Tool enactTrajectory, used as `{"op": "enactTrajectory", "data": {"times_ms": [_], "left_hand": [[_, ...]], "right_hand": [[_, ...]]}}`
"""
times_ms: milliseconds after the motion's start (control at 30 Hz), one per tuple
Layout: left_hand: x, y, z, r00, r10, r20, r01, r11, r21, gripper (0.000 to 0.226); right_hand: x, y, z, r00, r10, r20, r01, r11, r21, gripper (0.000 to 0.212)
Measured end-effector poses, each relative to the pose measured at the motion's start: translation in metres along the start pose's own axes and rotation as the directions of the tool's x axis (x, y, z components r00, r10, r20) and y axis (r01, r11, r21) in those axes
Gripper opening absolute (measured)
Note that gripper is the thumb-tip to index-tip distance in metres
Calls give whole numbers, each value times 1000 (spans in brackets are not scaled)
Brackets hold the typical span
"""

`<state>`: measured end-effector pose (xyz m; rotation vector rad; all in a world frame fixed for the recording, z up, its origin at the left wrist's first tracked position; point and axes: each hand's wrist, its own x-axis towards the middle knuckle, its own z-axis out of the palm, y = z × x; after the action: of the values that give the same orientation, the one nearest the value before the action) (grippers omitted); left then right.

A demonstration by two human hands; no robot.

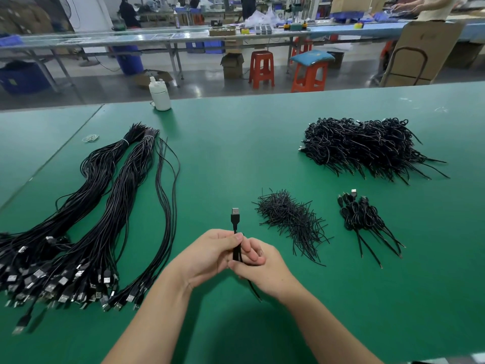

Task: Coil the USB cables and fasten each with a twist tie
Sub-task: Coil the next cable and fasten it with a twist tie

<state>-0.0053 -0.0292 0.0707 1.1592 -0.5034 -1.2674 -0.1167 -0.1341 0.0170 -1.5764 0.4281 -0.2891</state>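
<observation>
both hands meet, left hand (210, 254) and right hand (258, 269) pinching with curled fingers.

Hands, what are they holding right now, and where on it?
Both hands, left and right, grip one folded USB cable around its bundled middle, plug end sticking up.

Bright overhead light; soft shadow under arms; wide-angle edge curvature; background slightly soft.

No lettering, brand, number or sign can be read anywhere in this view. The cardboard box (425, 46) leaning at the far right bears a small dark mark, too blurred to make out, and the white bottle (160, 95) on the green table (236, 143) shows no label
</observation>
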Motion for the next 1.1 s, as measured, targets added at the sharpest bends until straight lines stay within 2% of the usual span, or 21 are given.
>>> {"op": "enactTrajectory", "data": {"times_ms": [67, 167, 233, 267, 333, 367, 400, 500, 633, 700, 767, 800, 867, 967, 1033, 1100], "left_hand": [[-1, 1, 1, 1000, -18, -23, 19, 999, 35, 28], [0, 0, 4, 994, -35, -103, 53, 982, 179, 35], [0, -2, 8, 979, 7, -206, 66, 936, 346, 37], [0, -3, 9, 961, 63, -269, 82, 864, 497, 39], [0, -3, 9, 916, 198, -348, 164, 608, 777, 38], [1, -4, 9, 896, 260, -361, 197, 496, 846, 35], [1, -5, 10, 875, 306, -374, 221, 436, 873, 34], [4, -13, 19, 820, 407, -403, 249, 379, 891, 37], [10, -23, 22, 725, 553, -411, 276, 313, 909, 37], [10, -24, 19, 671, 610, -420, 260, 337, 905, 33], [10, -23, 13, 639, 631, -439, 213, 404, 890, 33], [10, -22, 10, 657, 616, -435, 182, 430, 884, 35], [11, -19, 2, 746, 560, -360, 104, 436, 894, 31], [13, -15, -7, 848, 482, -220, 40, 355, 934, 20], [17, -14, -11, 876, 439, -197, 50, 324, 945, 15], [23, -14, -13, 879, 423, -220, 86, 313, 946, 12]], "right_hand": [[-2, 0, -1, 1000, -23, 7, 24, 998, -54, 31], [-3, 0, 0, 999, -52, 3, 51, 989, -135, 35], [-2, -1, -2, 995, -98, -24, 86, 948, -307, 29], [-1, -2, -6, 991, -130, -35, 103, 897, -430, 22], [0, -4, -13, 985, -175, 7, 139, 760, -635, 13], [1, -6, -14, 982, -183, 53, 168, 705, -689, 11], [1, -7, -13, 979, -181, 90, 189, 667, -721, 9], [1, -9, -5, 977, -170, 127, 206, 632, -747, 12], [3, -12, 2, 981, -158, 111, 189, 654, -732, 16], [3, -14, 2, 981, -176, 82, 179, 659, -731, 16], [4, -14, 0, 979, -195, 58, 174, 653, -737, 13], [4, -14, -2, 979, -195, 65, 176, 635, -752, 12], [3, -12, -5, 981, -167, 93, 177, 603, -778, 10], [4, -5, -6, 985, -109, 131, 170, 615, -770, 14], [7, 1, -6, 990, -47, 130, 127, 685, -718, 17], [10, 6, -5, 992, 30, 122, 48, 805, -592, 30]]}}
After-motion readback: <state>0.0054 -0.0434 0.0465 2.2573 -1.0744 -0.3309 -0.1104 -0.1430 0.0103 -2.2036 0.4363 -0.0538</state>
